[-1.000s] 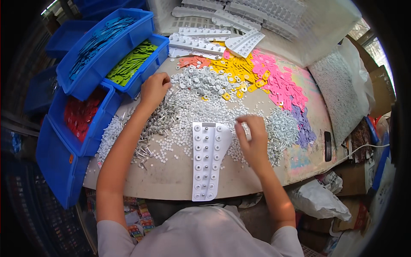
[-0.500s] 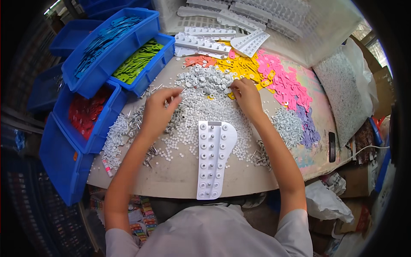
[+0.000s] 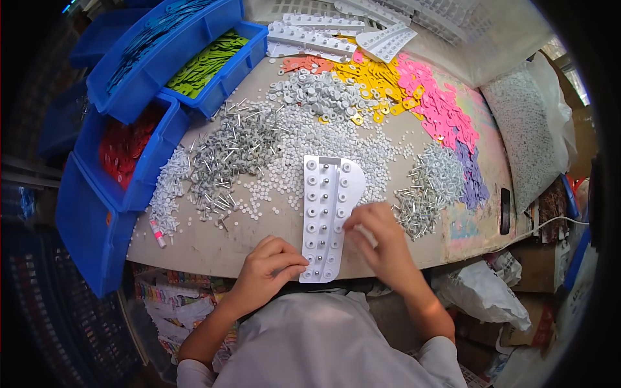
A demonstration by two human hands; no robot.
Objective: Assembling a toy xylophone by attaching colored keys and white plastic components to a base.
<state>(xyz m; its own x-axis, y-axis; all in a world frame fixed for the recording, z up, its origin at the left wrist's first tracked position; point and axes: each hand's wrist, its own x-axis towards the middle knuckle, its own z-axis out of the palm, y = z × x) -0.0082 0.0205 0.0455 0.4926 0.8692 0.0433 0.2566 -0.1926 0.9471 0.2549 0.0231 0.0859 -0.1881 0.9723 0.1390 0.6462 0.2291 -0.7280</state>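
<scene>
A white plastic jig lies near the table's front edge, with two rows of round white seats and a middle row of metal studs. At its lower left edge, my left hand is closed in a pinch, the fingertips by the lowest seats. Whatever it pinches is too small to make out. My right hand hovers at the jig's right edge, fingers curled and slightly blurred; I cannot make out what is in them. Beyond the jig spread small white beads and a heap of grey-white washers.
Metal pins lie left of the beads, more pins to the right. Yellow, pink and purple tags lie behind. Blue bins line the left. White jigs are stacked at the back beside a clear bag.
Both hands have drawn back from the washers and pins toward me, down to the jig's two sides. The view has shifted slightly, and the pin heap on the left is now uncovered.
</scene>
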